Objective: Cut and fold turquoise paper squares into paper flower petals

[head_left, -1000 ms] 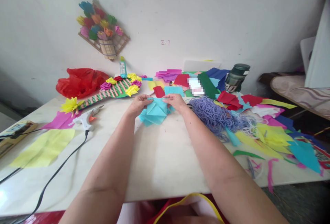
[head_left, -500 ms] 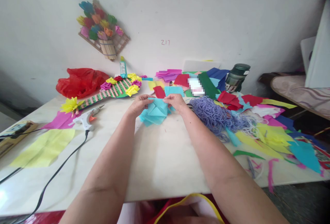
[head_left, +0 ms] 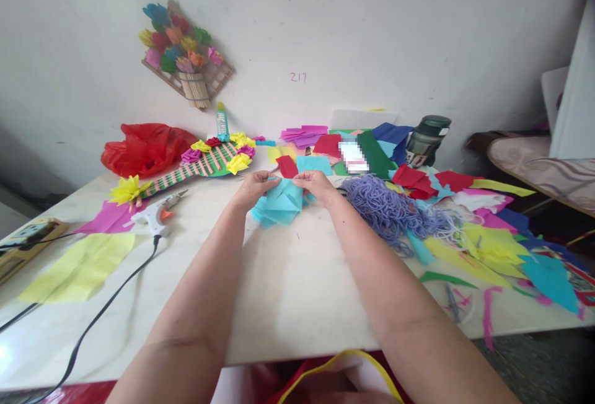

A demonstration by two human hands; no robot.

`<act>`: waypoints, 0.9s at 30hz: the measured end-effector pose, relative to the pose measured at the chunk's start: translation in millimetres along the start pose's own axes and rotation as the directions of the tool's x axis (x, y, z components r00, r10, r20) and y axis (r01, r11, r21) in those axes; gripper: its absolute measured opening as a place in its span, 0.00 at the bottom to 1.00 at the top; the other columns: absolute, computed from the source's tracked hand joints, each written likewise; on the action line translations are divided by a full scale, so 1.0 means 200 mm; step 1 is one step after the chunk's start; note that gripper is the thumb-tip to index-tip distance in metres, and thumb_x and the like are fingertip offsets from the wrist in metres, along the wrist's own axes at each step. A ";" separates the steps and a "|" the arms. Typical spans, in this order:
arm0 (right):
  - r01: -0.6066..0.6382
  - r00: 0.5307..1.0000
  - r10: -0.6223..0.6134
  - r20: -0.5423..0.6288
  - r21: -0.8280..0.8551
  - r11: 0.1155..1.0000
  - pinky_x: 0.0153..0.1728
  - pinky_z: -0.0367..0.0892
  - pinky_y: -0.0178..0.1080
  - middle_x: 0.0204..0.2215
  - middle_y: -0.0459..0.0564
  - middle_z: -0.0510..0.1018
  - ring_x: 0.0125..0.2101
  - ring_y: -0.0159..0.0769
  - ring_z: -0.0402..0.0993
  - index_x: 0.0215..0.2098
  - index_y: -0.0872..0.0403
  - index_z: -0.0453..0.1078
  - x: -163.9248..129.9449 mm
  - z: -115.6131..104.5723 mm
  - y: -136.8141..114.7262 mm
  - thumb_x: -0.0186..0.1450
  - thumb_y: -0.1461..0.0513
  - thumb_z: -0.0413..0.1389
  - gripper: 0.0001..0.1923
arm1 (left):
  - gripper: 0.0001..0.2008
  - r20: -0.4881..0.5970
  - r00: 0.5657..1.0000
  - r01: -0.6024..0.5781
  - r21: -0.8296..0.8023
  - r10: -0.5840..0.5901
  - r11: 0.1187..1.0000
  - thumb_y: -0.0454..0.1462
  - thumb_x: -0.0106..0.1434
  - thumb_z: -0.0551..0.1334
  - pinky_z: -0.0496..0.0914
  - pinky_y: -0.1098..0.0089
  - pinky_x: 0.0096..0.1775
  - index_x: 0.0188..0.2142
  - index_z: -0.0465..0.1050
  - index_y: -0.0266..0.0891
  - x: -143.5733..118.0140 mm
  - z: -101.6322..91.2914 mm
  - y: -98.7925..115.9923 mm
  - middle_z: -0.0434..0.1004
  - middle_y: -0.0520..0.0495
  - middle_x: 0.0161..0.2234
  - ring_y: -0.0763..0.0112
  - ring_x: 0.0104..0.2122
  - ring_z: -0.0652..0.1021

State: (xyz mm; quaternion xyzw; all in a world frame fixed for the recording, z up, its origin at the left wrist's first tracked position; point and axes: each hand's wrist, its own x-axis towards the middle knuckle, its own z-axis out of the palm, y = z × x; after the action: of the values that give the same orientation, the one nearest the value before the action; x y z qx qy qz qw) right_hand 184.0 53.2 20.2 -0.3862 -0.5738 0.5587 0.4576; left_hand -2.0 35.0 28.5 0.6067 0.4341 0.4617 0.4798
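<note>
Between my hands is a light-blue sheet of crepe paper (head_left: 284,196) with crossing creases, above more blue pieces on the table. My left hand (head_left: 255,188) pinches its upper left edge between thumb and fingers. At the upper right edge, my right hand (head_left: 316,184) closes on the same paper. Just beyond my fingertips lie a small red paper piece (head_left: 287,166) and a flat light-blue piece (head_left: 315,165). To the left is a green guitar-shaped craft (head_left: 211,161) with paper flowers.
A white glue gun (head_left: 155,213) with a black cord lies left, near a yellow paper sheet (head_left: 81,266) and a power strip (head_left: 30,246). Purple yarn (head_left: 383,209), coloured scraps and a dark green jar (head_left: 426,140) stand right. A red plastic bag (head_left: 144,149) sits back left.
The top edge of the blue paper has come down slightly toward me. My left hand has shifted a little to the right; my right hand has barely moved.
</note>
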 end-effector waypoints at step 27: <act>0.136 0.990 -0.139 -0.015 -0.098 0.986 0.25 0.58 0.31 0.17 0.42 0.71 0.20 0.25 0.62 0.19 0.57 0.69 -0.02 0.03 -0.02 0.44 0.58 0.61 0.11 | 0.15 0.039 0.999 -0.040 0.073 0.038 0.997 0.46 0.46 0.66 0.55 0.76 0.20 0.28 0.72 0.35 -0.01 0.03 0.03 0.64 0.55 0.16 0.82 0.16 0.62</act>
State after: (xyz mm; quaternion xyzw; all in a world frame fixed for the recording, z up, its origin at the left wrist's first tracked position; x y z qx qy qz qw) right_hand 180.2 48.5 23.1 -0.3736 -0.6205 0.4930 0.4821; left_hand 4.3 31.3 34.0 0.6409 0.4299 0.4432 0.4561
